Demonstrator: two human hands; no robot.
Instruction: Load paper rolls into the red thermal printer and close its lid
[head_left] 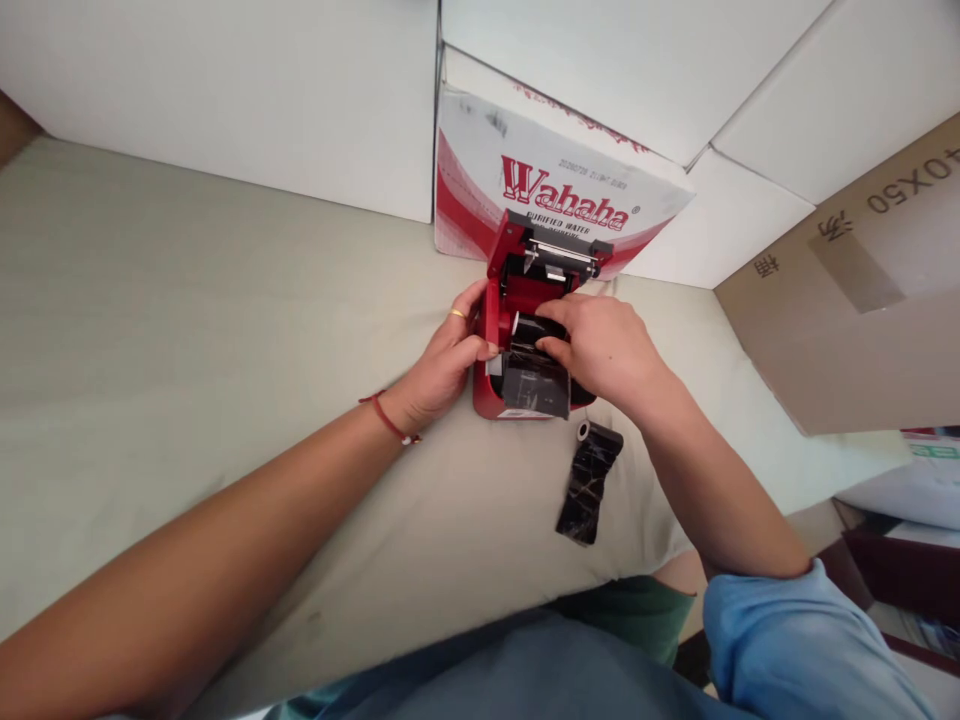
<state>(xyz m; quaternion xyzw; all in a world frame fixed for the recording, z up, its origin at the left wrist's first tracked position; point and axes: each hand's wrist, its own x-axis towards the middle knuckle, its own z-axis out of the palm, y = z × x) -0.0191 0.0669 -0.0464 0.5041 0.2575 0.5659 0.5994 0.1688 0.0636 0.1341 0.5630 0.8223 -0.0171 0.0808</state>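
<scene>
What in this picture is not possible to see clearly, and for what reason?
Head view:
Right end of the black roll: covered by the right hand.
Print below "PURIFIED WATER" on the white-red carton: partly behind the raised lid.
Rest of the brown carton: cut off by the right edge.

I see two bare hands, two black film rolls (another pair), one red plastic lidded machine.

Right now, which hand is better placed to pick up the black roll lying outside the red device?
Probably the right hand: nearer the outer roll, which lies off the right front corner of the red device, though this hand holds the roll inside. The left hand touches the device's left side.
</scene>
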